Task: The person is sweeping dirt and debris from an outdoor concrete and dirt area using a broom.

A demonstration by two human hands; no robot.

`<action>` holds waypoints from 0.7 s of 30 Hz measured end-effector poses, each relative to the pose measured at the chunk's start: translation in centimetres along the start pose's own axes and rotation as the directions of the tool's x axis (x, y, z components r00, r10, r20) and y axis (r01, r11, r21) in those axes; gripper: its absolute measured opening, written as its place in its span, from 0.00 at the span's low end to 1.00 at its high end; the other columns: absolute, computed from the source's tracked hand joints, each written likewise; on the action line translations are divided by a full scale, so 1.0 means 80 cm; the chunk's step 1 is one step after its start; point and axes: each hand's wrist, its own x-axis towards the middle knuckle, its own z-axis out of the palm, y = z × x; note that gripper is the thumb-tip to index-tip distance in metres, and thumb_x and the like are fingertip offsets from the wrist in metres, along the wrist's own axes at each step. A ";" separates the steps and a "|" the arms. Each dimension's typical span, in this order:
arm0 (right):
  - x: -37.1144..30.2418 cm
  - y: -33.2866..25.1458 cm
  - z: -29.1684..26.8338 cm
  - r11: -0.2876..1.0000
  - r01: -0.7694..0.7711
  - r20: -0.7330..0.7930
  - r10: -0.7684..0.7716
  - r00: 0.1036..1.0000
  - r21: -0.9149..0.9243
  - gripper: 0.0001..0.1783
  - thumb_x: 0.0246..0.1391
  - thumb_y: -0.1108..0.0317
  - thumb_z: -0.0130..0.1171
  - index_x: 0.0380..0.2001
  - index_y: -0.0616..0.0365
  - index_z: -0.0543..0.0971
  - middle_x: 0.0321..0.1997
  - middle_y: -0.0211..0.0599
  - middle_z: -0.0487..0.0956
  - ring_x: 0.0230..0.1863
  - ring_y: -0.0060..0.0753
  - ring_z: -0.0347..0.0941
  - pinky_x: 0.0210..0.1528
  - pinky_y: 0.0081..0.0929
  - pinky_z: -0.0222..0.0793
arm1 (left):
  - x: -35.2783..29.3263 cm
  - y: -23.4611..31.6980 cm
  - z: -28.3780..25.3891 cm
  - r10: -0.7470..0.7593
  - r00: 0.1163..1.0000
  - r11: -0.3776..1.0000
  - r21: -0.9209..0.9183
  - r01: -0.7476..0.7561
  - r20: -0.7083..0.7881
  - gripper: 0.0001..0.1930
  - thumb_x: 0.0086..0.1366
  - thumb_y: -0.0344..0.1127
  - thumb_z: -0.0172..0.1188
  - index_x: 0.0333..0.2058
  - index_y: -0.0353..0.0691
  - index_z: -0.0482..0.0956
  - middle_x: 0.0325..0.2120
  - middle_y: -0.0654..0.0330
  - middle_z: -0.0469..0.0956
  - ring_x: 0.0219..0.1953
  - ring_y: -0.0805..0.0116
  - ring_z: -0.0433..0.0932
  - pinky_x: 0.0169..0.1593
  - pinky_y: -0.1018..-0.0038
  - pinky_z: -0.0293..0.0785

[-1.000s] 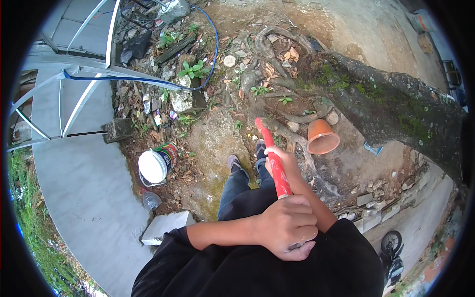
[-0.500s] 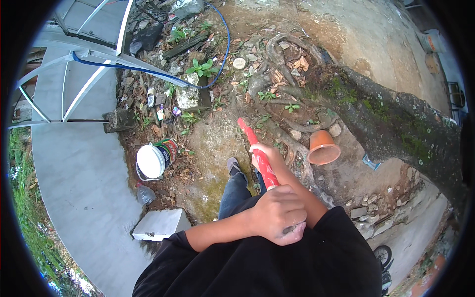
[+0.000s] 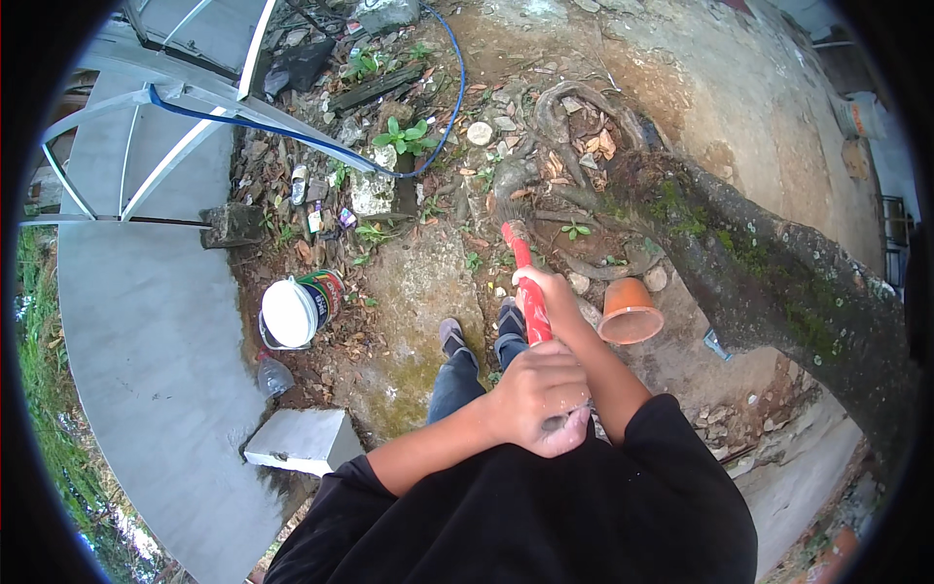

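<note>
A broom with a red-wrapped handle (image 3: 535, 316) slants away from my body, and its thin grey-brown bristles (image 3: 512, 210) reach the ground among the tree roots. My left hand (image 3: 547, 397) is closed round the near end of the handle, close to my black shirt. Farther down the handle, my right hand (image 3: 547, 286) is wrapped round it. The bristles blur into the soil, so their tips are hard to make out. Dry leaves (image 3: 598, 146) and a small green plant (image 3: 575, 231) lie around that end.
An orange flowerpot (image 3: 630, 311) lies tipped beside thick roots and a mossy trunk (image 3: 769, 253) on the right. To the left are a white bucket (image 3: 292, 313), a plastic bag (image 3: 274, 376), a white block (image 3: 302, 440) and a metal frame with a blue hose (image 3: 459, 88).
The broom's bristle end has swung to the right and slightly farther away. Both hands keep their grip. My right foot has come into sight beside the left.
</note>
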 end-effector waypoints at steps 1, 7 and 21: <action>-0.004 -0.020 -0.013 0.997 0.017 0.004 -0.017 1.000 -0.074 0.13 0.47 0.71 0.68 0.39 0.54 0.81 0.29 0.47 0.83 0.34 0.55 0.83 0.37 0.44 0.76 | 0.007 0.013 -0.002 0.018 1.000 1.000 -0.018 -0.019 -0.018 0.10 0.52 0.27 0.59 0.17 0.41 0.67 0.17 0.62 0.65 0.18 0.58 0.66 0.32 0.63 0.68; 0.077 -0.045 -0.097 0.945 0.127 -0.023 -0.141 0.990 -0.302 0.15 0.47 0.69 0.69 0.40 0.51 0.80 0.38 0.46 0.84 0.39 0.55 0.83 0.39 0.45 0.76 | 0.043 -0.011 0.000 0.093 0.983 0.995 -0.016 -0.097 -0.159 0.09 0.52 0.26 0.56 0.17 0.40 0.67 0.17 0.60 0.67 0.20 0.57 0.70 0.34 0.62 0.70; 0.081 -0.044 -0.096 0.971 0.073 -0.060 -0.089 0.994 -0.228 0.12 0.51 0.74 0.66 0.40 0.55 0.79 0.25 0.43 0.82 0.28 0.46 0.82 0.33 0.36 0.73 | 0.064 -0.031 -0.009 0.039 0.987 0.997 -0.056 -0.048 -0.155 0.10 0.55 0.28 0.56 0.16 0.40 0.67 0.16 0.62 0.68 0.18 0.59 0.69 0.34 0.63 0.71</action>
